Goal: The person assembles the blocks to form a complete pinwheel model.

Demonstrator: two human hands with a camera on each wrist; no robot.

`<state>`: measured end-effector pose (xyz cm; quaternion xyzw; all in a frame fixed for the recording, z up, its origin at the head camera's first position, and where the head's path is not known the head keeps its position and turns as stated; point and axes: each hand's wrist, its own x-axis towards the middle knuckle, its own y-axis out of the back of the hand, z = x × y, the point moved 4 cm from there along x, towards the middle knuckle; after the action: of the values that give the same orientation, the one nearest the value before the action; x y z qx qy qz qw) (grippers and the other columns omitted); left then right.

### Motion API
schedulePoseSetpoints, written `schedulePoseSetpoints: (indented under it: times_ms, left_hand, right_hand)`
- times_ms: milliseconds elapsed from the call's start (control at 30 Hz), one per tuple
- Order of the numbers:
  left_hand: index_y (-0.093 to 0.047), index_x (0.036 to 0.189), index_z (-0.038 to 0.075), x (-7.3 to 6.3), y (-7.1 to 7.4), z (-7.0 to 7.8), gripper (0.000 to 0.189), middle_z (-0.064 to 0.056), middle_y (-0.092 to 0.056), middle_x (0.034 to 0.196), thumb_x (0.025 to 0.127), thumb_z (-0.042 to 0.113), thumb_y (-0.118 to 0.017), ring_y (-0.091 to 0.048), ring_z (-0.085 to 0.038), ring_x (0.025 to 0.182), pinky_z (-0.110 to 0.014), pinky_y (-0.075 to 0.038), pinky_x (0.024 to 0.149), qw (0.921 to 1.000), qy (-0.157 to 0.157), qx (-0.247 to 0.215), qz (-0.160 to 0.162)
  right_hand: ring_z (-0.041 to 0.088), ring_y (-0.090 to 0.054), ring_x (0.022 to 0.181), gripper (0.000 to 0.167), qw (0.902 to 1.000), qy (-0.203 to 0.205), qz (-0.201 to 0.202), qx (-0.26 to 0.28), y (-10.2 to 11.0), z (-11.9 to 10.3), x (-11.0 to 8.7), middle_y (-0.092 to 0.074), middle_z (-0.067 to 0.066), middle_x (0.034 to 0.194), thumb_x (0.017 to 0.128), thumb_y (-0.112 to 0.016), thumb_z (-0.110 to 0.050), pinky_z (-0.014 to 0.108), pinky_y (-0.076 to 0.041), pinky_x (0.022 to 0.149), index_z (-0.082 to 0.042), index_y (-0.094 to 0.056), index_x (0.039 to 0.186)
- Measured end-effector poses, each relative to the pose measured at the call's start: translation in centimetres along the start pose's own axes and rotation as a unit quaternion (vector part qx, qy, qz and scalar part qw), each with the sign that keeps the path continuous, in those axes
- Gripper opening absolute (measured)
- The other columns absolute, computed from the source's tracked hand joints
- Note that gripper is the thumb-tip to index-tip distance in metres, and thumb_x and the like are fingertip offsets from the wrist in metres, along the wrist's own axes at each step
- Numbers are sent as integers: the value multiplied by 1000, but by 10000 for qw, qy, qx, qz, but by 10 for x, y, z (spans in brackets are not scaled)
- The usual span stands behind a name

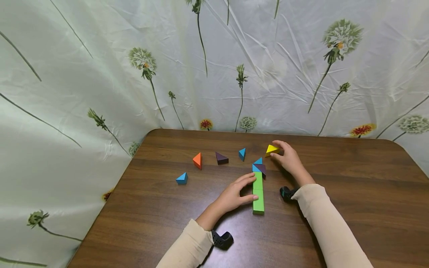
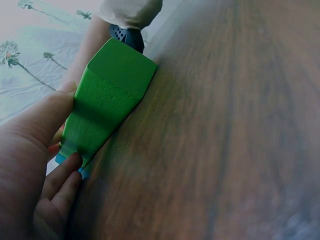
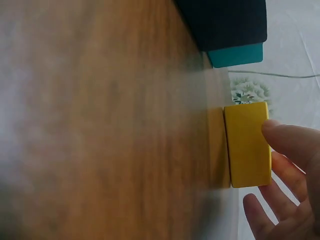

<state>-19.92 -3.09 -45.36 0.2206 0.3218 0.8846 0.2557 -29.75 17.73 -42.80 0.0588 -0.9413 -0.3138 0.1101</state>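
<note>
Two green blocks, the nearer one [image 1: 258, 204] and the farther one [image 1: 257, 180], lie end to end in a column. At their far end sit two blue triangular blocks, one [image 1: 258, 160] behind the other [image 1: 255, 168], beside a purple triangular block [image 1: 262, 168]. My left hand [image 1: 232, 195] lies along the column's left side, its thumb and fingertips touching the green blocks, fingers loosely extended. To the far right of the column, my right hand [image 1: 290, 160] pinches a yellow triangular block [image 1: 271, 150] between thumb and fingers; the right wrist view shows its flat rectangular yellow side.
Left of the column lie loose triangular blocks: blue [image 1: 242, 154], purple [image 1: 222, 158], orange [image 1: 198, 160] and another blue [image 1: 182, 178]. The brown wooden table [image 1: 140, 216] ends at a flower-patterned curtain [image 1: 281, 70]. Black devices are strapped at both wrists.
</note>
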Motion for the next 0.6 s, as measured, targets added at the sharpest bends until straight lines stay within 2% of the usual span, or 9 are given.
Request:
schedulePoseSetpoints:
  times_ms: [267,600]
  left_hand:
    - [-43,134,10,1,0,0,59,5,-30,142,84,36,-62,-28,-10,128,-31,-27,101,10000,-4,-12,-11]
    - [-43,134,10,0,0,0,59,6,-31,142,84,34,-63,-28,-9,127,-31,-28,101,10000,-26,-14,19]
  right_hand:
    - [38,-45,108,44,9990,-203,-365,-123,-3,6,7,-43,24,126,88,-56,-4,49,-37,90,2,-42,129]
    - [38,-43,108,42,9976,-321,-532,-301,-4,8,14,-44,24,125,89,-55,-6,50,-35,91,0,-44,129]
